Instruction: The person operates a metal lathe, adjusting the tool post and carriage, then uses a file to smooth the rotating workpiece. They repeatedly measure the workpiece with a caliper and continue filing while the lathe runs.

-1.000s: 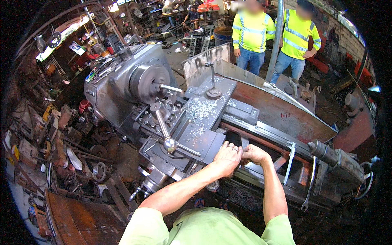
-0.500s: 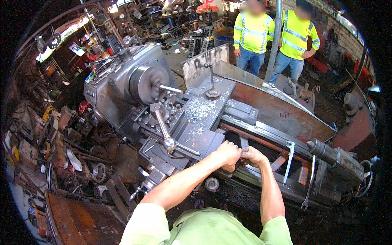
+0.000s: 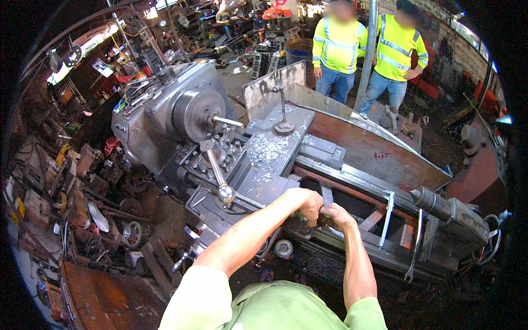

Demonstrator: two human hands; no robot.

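My left hand point(image 3: 311, 205) and my right hand point(image 3: 339, 216) are close together above the bed of a metal lathe point(image 3: 357, 175). Both hands have curled fingers, and whatever lies between them is too hidden to make out. To their left is the lathe carriage point(image 3: 263, 184), strewn with shiny metal chips point(image 3: 268, 147). On it stands a round-based post point(image 3: 283, 127). A tool post with a ball-ended lever point(image 3: 215, 165) sits nearer me. Beyond it, a thin bright rod point(image 3: 228, 121) sticks out of the chuck point(image 3: 198, 115).
The tailstock point(image 3: 462, 223) stands at the right end of the bed. A pale metal strip point(image 3: 387, 220) and a long wrench point(image 3: 416, 245) lie across the bed before it. Two people in yellow high-visibility shirts point(image 3: 336, 47) stand behind the lathe. Scrap parts point(image 3: 91, 181) crowd the left floor.
Both hands have dropped slightly toward me and stay together, with my left wrist bent more. The whole view has shifted a little.
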